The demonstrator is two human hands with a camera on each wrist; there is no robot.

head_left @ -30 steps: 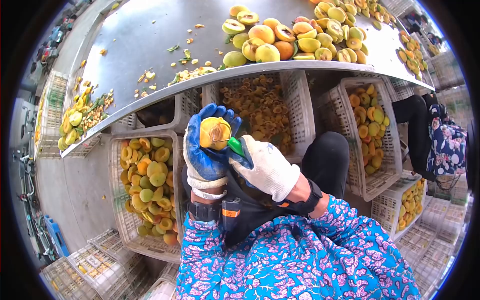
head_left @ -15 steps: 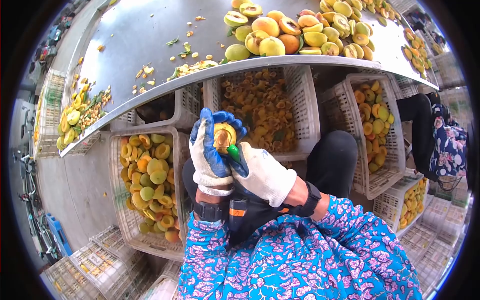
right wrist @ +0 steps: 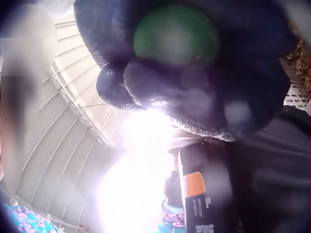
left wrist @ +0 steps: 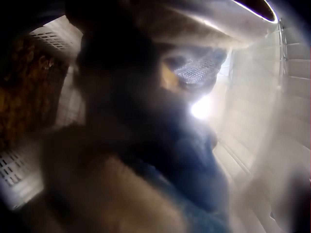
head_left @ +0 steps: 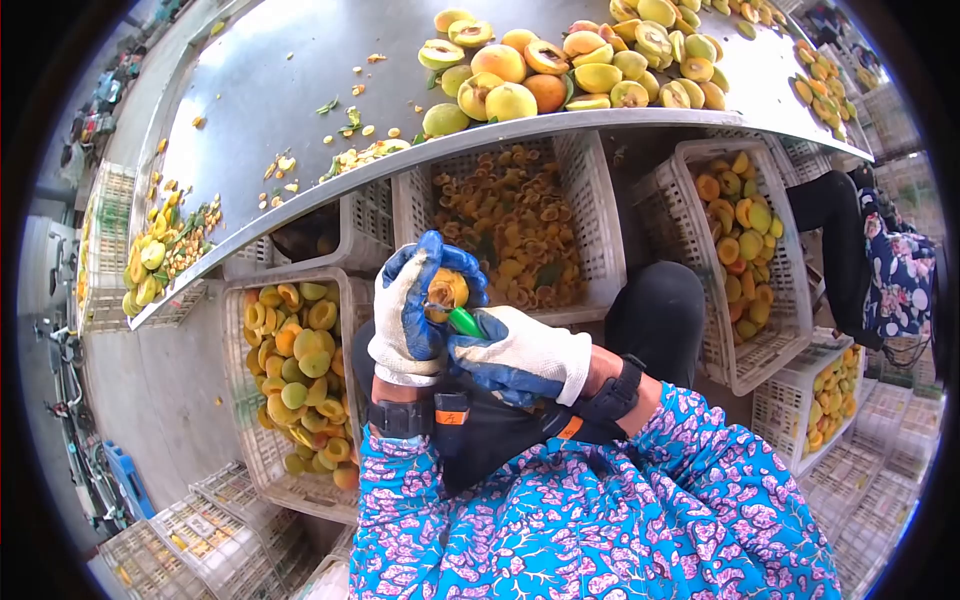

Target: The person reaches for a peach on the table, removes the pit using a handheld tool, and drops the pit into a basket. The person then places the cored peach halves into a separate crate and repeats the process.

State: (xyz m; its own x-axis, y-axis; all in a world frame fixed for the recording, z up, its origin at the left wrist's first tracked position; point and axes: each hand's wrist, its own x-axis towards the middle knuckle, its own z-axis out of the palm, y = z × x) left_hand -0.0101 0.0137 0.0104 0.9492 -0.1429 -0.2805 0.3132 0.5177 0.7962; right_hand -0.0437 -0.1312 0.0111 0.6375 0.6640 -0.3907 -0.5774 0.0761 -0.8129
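Observation:
In the head view my left hand [head_left: 415,305], in a blue-and-white glove, grips a halved yellow peach [head_left: 446,291] with its cut face toward me. My right hand [head_left: 510,352], gloved the same way, holds a green-handled tool [head_left: 465,321] whose tip is pushed into the peach's pit hollow. Both hands meet above my lap, below the edge of the steel table [head_left: 270,90]. The right wrist view shows the green handle's butt [right wrist: 176,35] wrapped by dark glove fingers. The left wrist view is blurred; only a bit of yellow fruit [left wrist: 168,77] shows.
Whole and halved peaches [head_left: 560,70] are piled on the steel table's far side, with scraps [head_left: 165,240] at its left end. White crates below hold peach halves [head_left: 295,350], pits and trimmings [head_left: 510,220], and more halves [head_left: 735,235]. Another seated person's leg [head_left: 830,225] is at right.
Both hands dropped lower and closer to my lap. The right hand has turned over, palm side now up, driving the green tool deeper into the peach half.

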